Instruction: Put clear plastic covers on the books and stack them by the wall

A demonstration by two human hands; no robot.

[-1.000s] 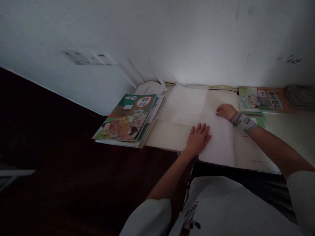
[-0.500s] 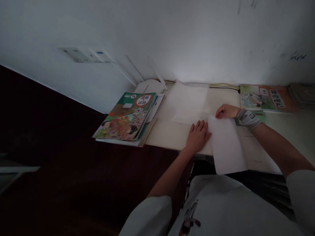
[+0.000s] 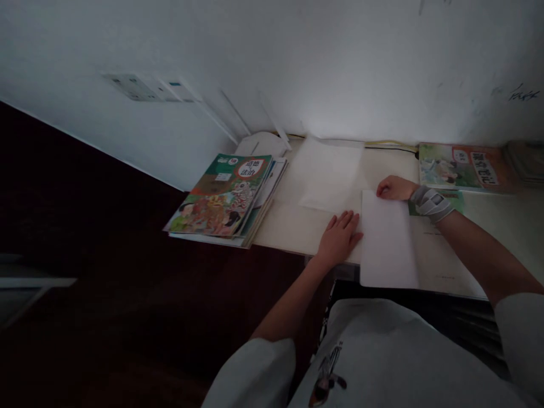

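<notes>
A white sheet of paper [image 3: 387,243] lies at the desk's front edge, over the left part of an open book [image 3: 440,258] with a pale printed page. My right hand [image 3: 395,188], with a grey band on the wrist, is closed in a pinch at the sheet's top edge. Flat on the desk [image 3: 283,226], just left of the sheet, rests my left hand [image 3: 339,238], its fingers stretched out and holding nothing. Farther back, beyond my left hand, another thin white sheet [image 3: 331,173] lies near the wall.
At the desk's left end is a stack of books [image 3: 225,195] with a colourful cover on top. Behind it stands a white router [image 3: 261,145] with antennas. A colourful book [image 3: 461,165] lies at the back right. Cables [image 3: 391,146] run along the wall [image 3: 340,68].
The white sheet's lower end has drawn back toward the desk edge, and the sheet lies straighter. My right hand still pinches its top. My left hand has barely moved.
</notes>
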